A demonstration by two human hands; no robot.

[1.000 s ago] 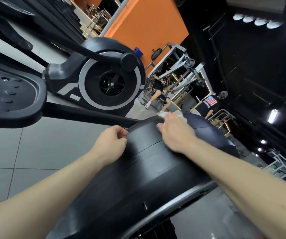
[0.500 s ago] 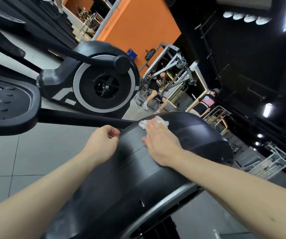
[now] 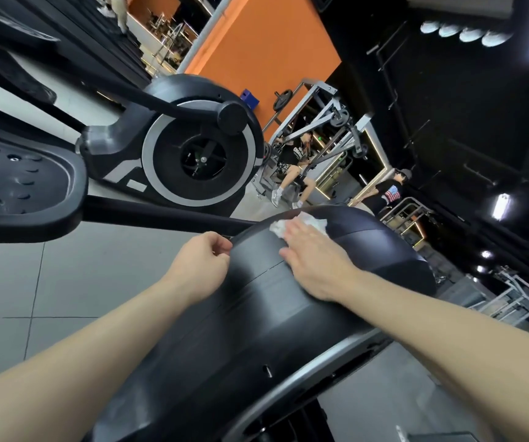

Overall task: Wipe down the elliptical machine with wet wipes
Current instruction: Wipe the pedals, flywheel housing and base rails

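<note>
Resting at far left: the black foot pedal (image 3: pixel 17 183) of the elliptical machine, studded, with its bar running right toward the housing.
Floor: grey tiles (image 3: pixel 75 282) under the pedal.
Second machine: another flywheel (image 3: pixel 201 161) stands beyond, upper middle.
Left hand: the left hand (image 3: pixel 198 269) is curled, fingers together, thumb and fingertips pinching the left edge of the housing.
Housing: the rounded black cover (image 3: pixel 257 330) of the elliptical fills the centre.
Right hand: the right hand (image 3: pixel 314 266) lies flat, fingers together, pressing on the wipe.
Wipe: the white wet wipe (image 3: pixel 312 223) sits crumpled on top of the cover, under the fingertips.
Background right: an orange wall (image 3: pixel 266 49); two people near weight frames.
</note>
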